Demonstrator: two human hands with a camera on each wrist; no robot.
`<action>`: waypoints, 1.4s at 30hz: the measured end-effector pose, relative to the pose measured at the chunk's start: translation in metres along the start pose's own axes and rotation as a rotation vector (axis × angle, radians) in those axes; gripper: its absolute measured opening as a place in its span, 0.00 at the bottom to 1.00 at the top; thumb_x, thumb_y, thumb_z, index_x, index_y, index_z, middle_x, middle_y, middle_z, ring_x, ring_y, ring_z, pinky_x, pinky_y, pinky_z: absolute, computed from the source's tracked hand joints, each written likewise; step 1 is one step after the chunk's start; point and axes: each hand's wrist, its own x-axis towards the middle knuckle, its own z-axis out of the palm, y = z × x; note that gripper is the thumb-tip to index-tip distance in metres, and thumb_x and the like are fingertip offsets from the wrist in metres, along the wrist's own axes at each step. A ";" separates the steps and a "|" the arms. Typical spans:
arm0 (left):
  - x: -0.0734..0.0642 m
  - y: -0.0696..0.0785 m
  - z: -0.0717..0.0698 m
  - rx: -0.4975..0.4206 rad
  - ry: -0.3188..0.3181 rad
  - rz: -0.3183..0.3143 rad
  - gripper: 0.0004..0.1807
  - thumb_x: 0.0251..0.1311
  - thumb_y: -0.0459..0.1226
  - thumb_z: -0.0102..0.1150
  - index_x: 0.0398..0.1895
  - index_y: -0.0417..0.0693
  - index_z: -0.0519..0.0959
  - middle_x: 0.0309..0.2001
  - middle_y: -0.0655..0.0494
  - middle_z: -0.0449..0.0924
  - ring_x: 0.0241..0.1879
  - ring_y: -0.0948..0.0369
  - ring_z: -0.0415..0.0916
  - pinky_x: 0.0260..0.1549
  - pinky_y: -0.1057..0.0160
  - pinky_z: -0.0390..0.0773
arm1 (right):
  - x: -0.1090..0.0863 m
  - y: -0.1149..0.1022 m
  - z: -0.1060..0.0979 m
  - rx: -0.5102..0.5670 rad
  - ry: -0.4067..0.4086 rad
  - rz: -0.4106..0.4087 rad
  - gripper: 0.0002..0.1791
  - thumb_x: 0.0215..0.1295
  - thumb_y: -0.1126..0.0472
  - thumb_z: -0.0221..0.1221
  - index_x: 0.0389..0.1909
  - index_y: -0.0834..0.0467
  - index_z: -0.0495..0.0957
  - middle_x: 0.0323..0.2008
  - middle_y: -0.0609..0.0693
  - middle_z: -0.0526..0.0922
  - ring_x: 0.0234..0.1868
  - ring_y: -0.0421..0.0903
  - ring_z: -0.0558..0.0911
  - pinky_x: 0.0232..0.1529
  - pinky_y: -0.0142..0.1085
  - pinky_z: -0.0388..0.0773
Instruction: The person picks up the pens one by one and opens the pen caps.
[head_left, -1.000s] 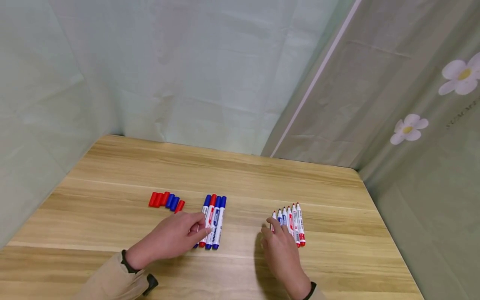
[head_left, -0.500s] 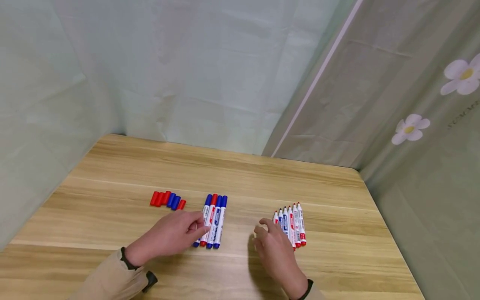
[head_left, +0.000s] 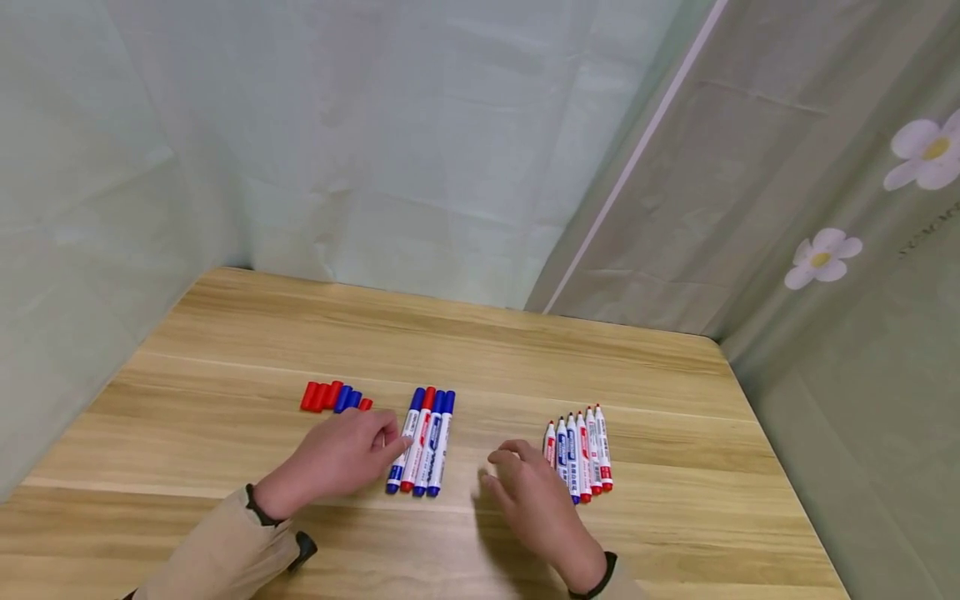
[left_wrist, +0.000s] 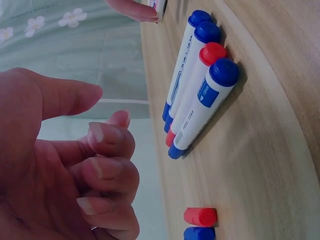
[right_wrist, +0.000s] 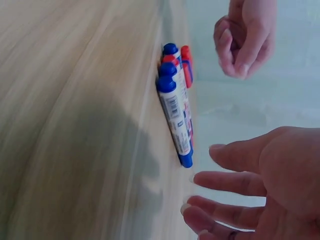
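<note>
Several capped markers [head_left: 433, 458], blue and red with white barrels, lie side by side mid-table. Just left of them my left hand [head_left: 339, 457] hovers, fingers loosely curled; in the left wrist view nothing sits between its thumb [left_wrist: 75, 97] and fingers. My right hand [head_left: 536, 504] is above the table between the capped row and a row of uncapped markers [head_left: 584, 457], whose red and blue tips point away from me. In the right wrist view its fingers are spread and hold nothing. Loose red caps [head_left: 310, 396] and blue caps [head_left: 343, 397] lie beyond the left hand.
The wooden table [head_left: 480, 358] has its far edge against a pale curtain [head_left: 420, 167]. Another curtain, with white flowers [head_left: 821, 258], hangs along the right side. Both wrists wear dark bands [head_left: 262, 507].
My right hand has moved left, away from the uncapped markers, uncovering more of their barrels. The left hand has shifted slightly left and away from me, baring more of the leftmost capped marker.
</note>
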 end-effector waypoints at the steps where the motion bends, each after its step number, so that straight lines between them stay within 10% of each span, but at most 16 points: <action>1: 0.000 -0.001 0.000 -0.003 -0.004 -0.001 0.11 0.61 0.48 0.62 0.26 0.55 0.75 0.15 0.59 0.67 0.15 0.62 0.64 0.17 0.68 0.58 | 0.001 -0.002 0.000 0.028 -0.027 0.006 0.14 0.65 0.53 0.61 0.48 0.55 0.82 0.51 0.50 0.80 0.48 0.47 0.80 0.48 0.44 0.78; 20: -0.005 -0.001 0.005 -0.030 -0.006 0.053 0.13 0.62 0.50 0.60 0.26 0.56 0.74 0.16 0.62 0.67 0.16 0.64 0.63 0.17 0.69 0.56 | 0.026 -0.031 0.011 0.165 -0.285 -0.083 0.20 0.68 0.54 0.58 0.60 0.49 0.74 0.41 0.49 0.75 0.30 0.36 0.70 0.31 0.29 0.69; 42: -0.008 0.000 -0.001 -0.074 -0.099 0.039 0.08 0.61 0.49 0.61 0.32 0.58 0.76 0.17 0.60 0.68 0.17 0.63 0.65 0.17 0.69 0.60 | 0.029 -0.027 0.017 0.021 -0.283 0.066 0.07 0.64 0.60 0.61 0.39 0.54 0.73 0.27 0.46 0.70 0.23 0.41 0.69 0.22 0.32 0.65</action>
